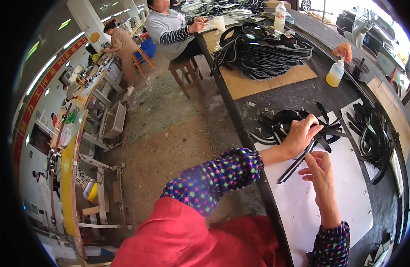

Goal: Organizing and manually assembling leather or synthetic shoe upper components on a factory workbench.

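Observation:
On a white board at the table's near end, my left hand is closed over a narrow black strip. The strip slants down toward the near left from under its fingers. Beside it, my right hand has thumb and forefinger pinched together at the strip's side, the other fingers curled. Whatever may be between those fingertips is too small to make out. A loose heap of black strips lies just beyond my left hand, partly covered by it.
Farther along the dark table, a large bundle of black strips rests on cardboard. A squeeze bottle of yellow liquid stands at the right, near more black strips. Across the table's far left corner, a person sits on a wooden stool.

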